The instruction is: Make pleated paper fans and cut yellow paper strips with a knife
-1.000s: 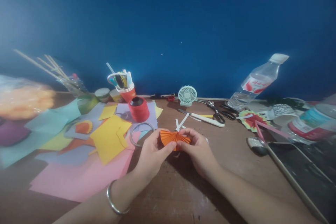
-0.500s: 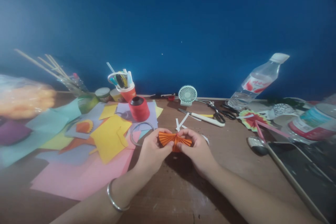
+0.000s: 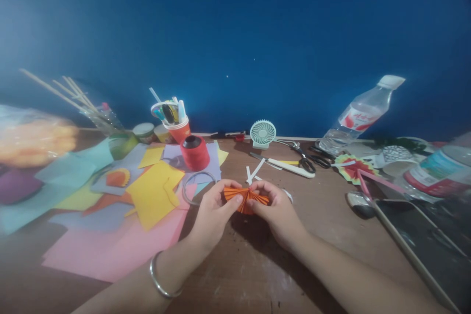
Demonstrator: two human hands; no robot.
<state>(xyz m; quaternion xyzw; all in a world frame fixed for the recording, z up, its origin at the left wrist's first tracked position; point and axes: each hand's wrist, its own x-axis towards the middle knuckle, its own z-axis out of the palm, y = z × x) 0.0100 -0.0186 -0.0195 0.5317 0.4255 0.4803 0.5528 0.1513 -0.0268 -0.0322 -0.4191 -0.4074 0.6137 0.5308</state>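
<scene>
An orange pleated paper fan [image 3: 244,203] is held between both hands above the table, its folds spread outward toward me. My left hand [image 3: 217,208] pinches its left side, thumb on the folds and fingers behind. On the other side, my right hand [image 3: 274,206] grips it with the thumb pressed near the middle. Fingers behind the paper are partly hidden. White paper strips [image 3: 254,171] lie just beyond the fan. A grey ring of tape [image 3: 185,191] rests left of my left hand.
Coloured paper sheets [image 3: 110,250] cover the left side. A red thread spool [image 3: 195,153] and a cup of pens [image 3: 178,130] stand behind them. A white-handled cutter [image 3: 294,169], scissors [image 3: 307,163], a small fan [image 3: 262,133], a bottle [image 3: 362,113] and a phone [image 3: 415,240] are to the right.
The left thumb has shifted slightly up and left on the pleats. More of the fan's lower middle edge shows now. Both hands keep their hold.
</scene>
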